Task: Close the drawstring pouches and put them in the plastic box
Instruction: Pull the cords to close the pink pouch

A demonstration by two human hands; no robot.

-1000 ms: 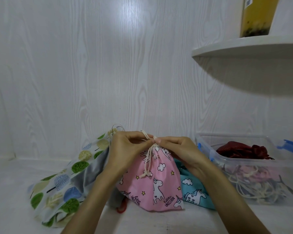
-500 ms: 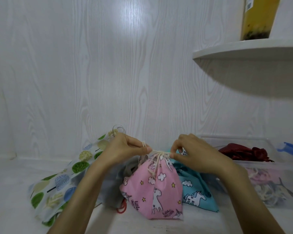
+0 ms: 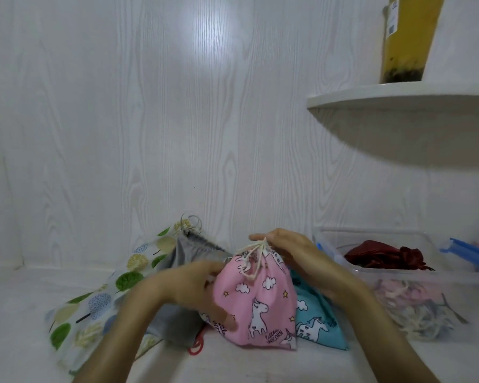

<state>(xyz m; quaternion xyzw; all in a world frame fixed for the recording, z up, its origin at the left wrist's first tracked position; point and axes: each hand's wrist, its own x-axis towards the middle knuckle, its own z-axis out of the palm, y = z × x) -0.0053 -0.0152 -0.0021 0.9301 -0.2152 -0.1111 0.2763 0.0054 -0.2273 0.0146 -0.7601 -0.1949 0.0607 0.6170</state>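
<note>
A pink unicorn pouch (image 3: 257,302) stands upright at the centre with its mouth gathered shut and cream cords hanging down its front. My left hand (image 3: 197,286) holds its left side with the thumb on the fabric. My right hand (image 3: 293,252) is cupped round its gathered top from the right. Behind it lie a blue unicorn pouch (image 3: 315,324), a grey pouch (image 3: 183,261) and a pouch with a tree print (image 3: 100,299). To the right stands the clear plastic box (image 3: 415,277) with a dark red pouch (image 3: 382,255) and other pouches inside.
A white shelf (image 3: 398,100) juts out at the upper right with a yellow bottle (image 3: 409,37) on it. A blue lid clip (image 3: 465,252) sticks up at the box's far side. A red cord loop (image 3: 197,346) lies under the grey pouch.
Both hands have let go of the cords after pulling them apart. My left hand dropped to the pink pouch's side and my right hand closed over its top.
</note>
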